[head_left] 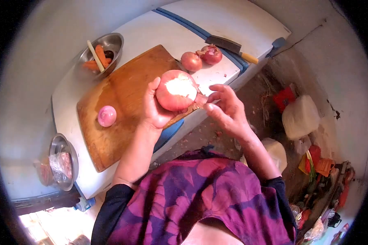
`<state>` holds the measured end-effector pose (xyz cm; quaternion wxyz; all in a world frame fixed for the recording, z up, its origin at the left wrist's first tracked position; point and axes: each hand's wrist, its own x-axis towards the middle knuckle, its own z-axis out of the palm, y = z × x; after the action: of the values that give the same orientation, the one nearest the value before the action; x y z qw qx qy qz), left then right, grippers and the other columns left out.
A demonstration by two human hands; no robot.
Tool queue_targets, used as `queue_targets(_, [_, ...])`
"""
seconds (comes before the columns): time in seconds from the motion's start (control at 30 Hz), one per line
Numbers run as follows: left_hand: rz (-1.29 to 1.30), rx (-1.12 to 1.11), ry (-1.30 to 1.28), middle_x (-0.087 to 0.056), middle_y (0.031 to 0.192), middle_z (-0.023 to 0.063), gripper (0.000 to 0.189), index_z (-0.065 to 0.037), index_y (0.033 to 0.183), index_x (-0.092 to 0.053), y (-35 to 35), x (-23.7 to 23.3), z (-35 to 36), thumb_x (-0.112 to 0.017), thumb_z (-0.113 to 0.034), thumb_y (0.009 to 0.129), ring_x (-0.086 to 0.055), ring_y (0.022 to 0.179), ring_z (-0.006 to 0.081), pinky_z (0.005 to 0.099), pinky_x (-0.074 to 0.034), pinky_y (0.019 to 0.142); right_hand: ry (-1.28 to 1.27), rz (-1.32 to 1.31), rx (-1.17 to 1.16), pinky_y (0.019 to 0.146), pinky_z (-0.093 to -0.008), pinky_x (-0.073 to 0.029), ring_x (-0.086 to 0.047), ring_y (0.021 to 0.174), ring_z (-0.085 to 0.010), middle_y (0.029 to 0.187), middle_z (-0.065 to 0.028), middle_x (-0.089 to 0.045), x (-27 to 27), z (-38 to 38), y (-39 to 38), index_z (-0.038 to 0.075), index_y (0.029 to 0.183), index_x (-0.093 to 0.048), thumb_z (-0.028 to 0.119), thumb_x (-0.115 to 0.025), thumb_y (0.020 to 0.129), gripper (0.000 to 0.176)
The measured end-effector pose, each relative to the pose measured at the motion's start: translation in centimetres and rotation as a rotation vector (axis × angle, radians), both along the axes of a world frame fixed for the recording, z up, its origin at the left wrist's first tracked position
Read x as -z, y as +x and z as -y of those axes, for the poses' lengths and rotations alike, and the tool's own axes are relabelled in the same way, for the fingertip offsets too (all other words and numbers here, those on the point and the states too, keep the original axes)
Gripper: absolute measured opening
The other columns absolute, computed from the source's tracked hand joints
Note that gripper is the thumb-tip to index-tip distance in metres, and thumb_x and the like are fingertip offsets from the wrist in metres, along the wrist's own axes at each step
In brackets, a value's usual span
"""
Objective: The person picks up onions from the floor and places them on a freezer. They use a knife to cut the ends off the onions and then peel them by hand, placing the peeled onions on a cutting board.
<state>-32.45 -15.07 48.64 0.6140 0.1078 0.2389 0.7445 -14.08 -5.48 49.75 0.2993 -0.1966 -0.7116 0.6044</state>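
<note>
The left hand [153, 108] grips a large pink onion with a cut white top [176, 90] over the brown wooden cutting board [122, 102], while the right hand [227, 108] pinches its loose skin [200, 99].

Left hand [155, 109] curled gripping, right hand [228, 111] fingers [217, 87] pinched together

The white top [159, 30] bears a wooden board [122, 94], two steel bowls [115, 37], two onions [191, 61], a cleaver [225, 43].

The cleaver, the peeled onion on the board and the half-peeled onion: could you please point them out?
Cleaver [224, 43]: head view, on the blade.
Peeled onion [107, 116]: head view, its purple middle.
Half-peeled onion [173, 102]: head view, its pink side.
</note>
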Motion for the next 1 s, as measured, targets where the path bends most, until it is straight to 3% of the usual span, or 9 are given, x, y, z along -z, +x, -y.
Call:
queue_targets(0.07, [0.009, 0.032, 0.032, -0.055, 0.121, 0.0155, 0.067, -0.006, 0.127, -0.047, 0.3, 0.2, 0.2, -0.053, -0.055, 0.081, -0.058, 0.105, 0.0308, 0.0445, -0.053, 0.079, 0.089, 0.078, 0.002, 0.060, -0.0270, -0.049, -0.061, 0.069, -0.0135, 0.084, -0.0105, -0.063, -0.2, 0.3, -0.7, 0.001, 0.123, -0.040, 0.022, -0.069, 0.083, 0.054])
queue_targets(0.27, [-0.122, -0.020, 0.052, -0.056, 0.118, 0.0149, 0.067, 0.000, 0.125, -0.045, 2.3, 1.9, -0.9, -0.065, -0.043, 0.078, -0.055, 0.109, 0.0277, 0.0428, -0.046, 0.094, 0.514, -0.101, 0.265, 0.058, -0.0323, -0.050, -0.065, 0.065, -0.0244, 0.074, -0.0123, -0.062, 2.2, -0.5, -1.9, 0.005, 0.094, -0.054, 0.012, -0.064, 0.085, 0.015])
queue_targets(0.43, [0.057, 0.171, 0.053, -0.058, 0.111, 0.0199, 0.069, -0.006, 0.125, -0.046, 3.4, 0.9, -1.6, -0.054, -0.059, 0.080, -0.062, 0.089, 0.0391, 0.0432, -0.056, 0.056, 0.743, 0.012, 0.494, 0.058, -0.0362, -0.050, -0.063, 0.067, -0.0313, 0.078, -0.0133, -0.061, 2.2, -4.5, 0.7, 0.006, 0.085, -0.056, 0.009, -0.064, 0.083, 0.009])
queue_targets(0.57, [-0.049, 0.154, 0.002, -0.059, 0.110, 0.0194, 0.070, -0.006, 0.126, -0.045, 3.5, 0.5, -2.5, -0.056, -0.058, 0.080, -0.063, 0.090, 0.0363, 0.0420, -0.056, 0.060, 1.197, 0.551, 0.606, 0.072, -0.0390, -0.052, -0.062, 0.088, -0.0330, 0.112, -0.0173, -0.057, 4.9, -8.6, 4.1, 0.006, 0.103, -0.060, 0.020, -0.066, 0.083, 0.025])
queue_targets(0.63, [-0.167, 0.057, -0.059, -0.059, 0.111, 0.0199, 0.071, -0.004, 0.127, -0.044, 4.6, -0.1, -2.6, -0.063, -0.052, 0.078, -0.063, 0.092, 0.0351, 0.0407, -0.057, 0.066, 0.996, 0.392, 0.526, 0.074, -0.0372, -0.052, -0.061, 0.089, -0.0321, 0.111, -0.0187, -0.057, 4.1, -8.2, 4.8, 0.006, 0.109, -0.060, 0.022, -0.067, 0.082, 0.032])
queue_targets(0.67, [-0.487, -0.065, -0.066, -0.058, 0.111, 0.0191, 0.070, -0.004, 0.126, -0.044, 5.3, -0.1, -3.0, -0.068, -0.045, 0.076, -0.062, 0.094, 0.0338, 0.0389, -0.056, 0.070, 0.894, 0.316, 0.486, 0.076, -0.0363, -0.052, -0.061, 0.089, -0.0316, 0.110, -0.0194, -0.057, 3.3, -7.8, 5.4, 0.006, 0.111, -0.060, 0.023, -0.068, 0.082, 0.035])
queue_targets(0.73, [-1.123, -0.297, -0.071, -0.058, 0.113, 0.0176, 0.070, -0.003, 0.125, -0.044, 7.2, 0.0, -4.0, -0.076, -0.032, 0.071, -0.061, 0.099, 0.0312, 0.0352, -0.054, 0.078, -0.185, 0.031, 0.039, 0.075, -0.0309, -0.050, -0.058, 0.090, -0.0159, 0.104, -0.0102, -0.059, 0.4, -5.9, 5.6, 0.004, 0.121, -0.052, 0.028, -0.068, 0.085, 0.047])
queue_targets(0.8, [-1.946, -0.568, 0.013, -0.055, 0.117, 0.0159, 0.081, -0.004, 0.126, -0.043, 8.5, -0.4, -4.6, -0.085, -0.024, 0.059, -0.056, 0.106, 0.0298, 0.0390, -0.046, 0.090, -0.418, 0.056, -0.149, 0.081, -0.0303, -0.049, -0.057, 0.095, -0.0152, 0.109, -0.0094, -0.058, 0.1, -5.3, 5.7, 0.004, 0.130, -0.042, 0.027, -0.072, 0.082, 0.061])
queue_targets(1.0, [-1.577, -0.464, 0.143, -0.046, 0.128, 0.0167, 0.104, -0.002, 0.135, -0.031, 9.5, -0.6, -5.7, -0.086, -0.040, 0.056, -0.046, 0.118, 0.0327, 0.0413, -0.037, 0.102, -0.514, -0.328, -0.058, 0.099, -0.0333, -0.040, -0.049, 0.116, -0.0194, 0.124, -0.0109, -0.049, 1.6, -4.5, 6.1, 0.000, 0.133, -0.035, 0.017, -0.074, 0.075, 0.072])
